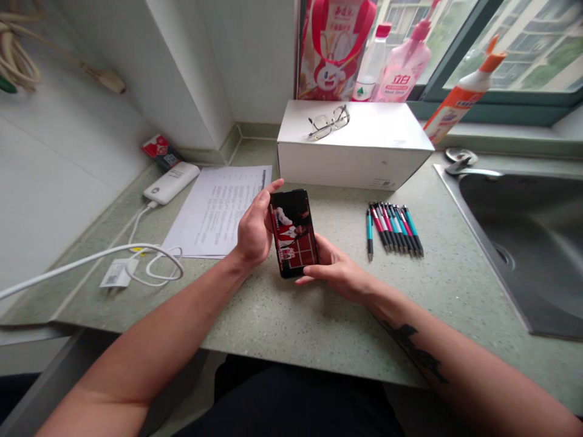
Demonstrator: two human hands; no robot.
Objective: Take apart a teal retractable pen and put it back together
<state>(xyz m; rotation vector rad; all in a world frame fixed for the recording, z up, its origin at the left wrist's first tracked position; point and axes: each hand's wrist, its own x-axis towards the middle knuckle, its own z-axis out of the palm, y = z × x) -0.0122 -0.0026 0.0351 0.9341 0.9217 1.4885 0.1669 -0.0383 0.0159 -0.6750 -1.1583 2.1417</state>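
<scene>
Both hands on the phone (294, 233), held just above the counter (282, 315), screen up and lit with a red-and-white picture. Left hand (255, 227) wraps the left edge, fingers curled round the top corner, thumb lying along the side. Right hand (334, 267) cups the lower right corner from below, fingers closed under the case, thumb near the bottom edge. Both are closed on the phone, neither spread. My read on doing this well: keep the left hand as the clamp and let the right thumb do the touching, so the screen stays steady and level to the eye; don't let the lower corner slide off the right fingers. Just right of the right hand, a row of pens (394, 227) lies side by side, apart from the phone. Left of the left hand, a printed sheet (218, 209), then a white power bank (172, 182) with its cable (150, 261) looping toward the near edge. Beyond the hands, a white box (355, 142) with glasses (328, 121) on top; bottles (403, 67) behind it at the window. Sink (532, 243) far right.
</scene>
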